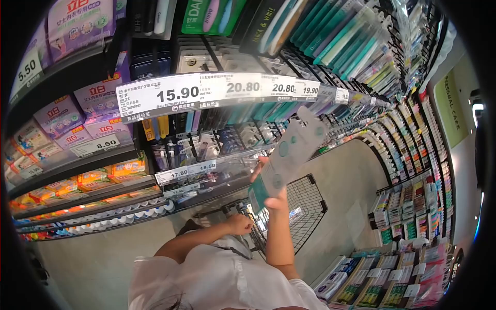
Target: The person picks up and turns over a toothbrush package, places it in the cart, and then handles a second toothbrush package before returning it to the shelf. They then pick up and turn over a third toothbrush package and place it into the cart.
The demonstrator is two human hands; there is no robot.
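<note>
My right hand (275, 200) is closed around the lower end of a toothbrush pack (293, 142), a long translucent plastic pack with a teal end. It is held up at a slant in front of the shelves, its upper end near the price strip. Whatever lies inside the pack cannot be made out clearly. Lower and to the left, my left hand (240, 225) is curled in a fist beside the near end of a wire shopping cart (305, 206). What that fist holds, if anything, is hidden.
Hanging toothbrush packs (351, 44) fill the shelf ahead, above a price strip (178, 94). Purple boxes (80, 23) and orange packs (95, 178) stack on the left. Another shelf of goods (408, 206) curves along the right, and a display of packs (382, 276) stands at lower right.
</note>
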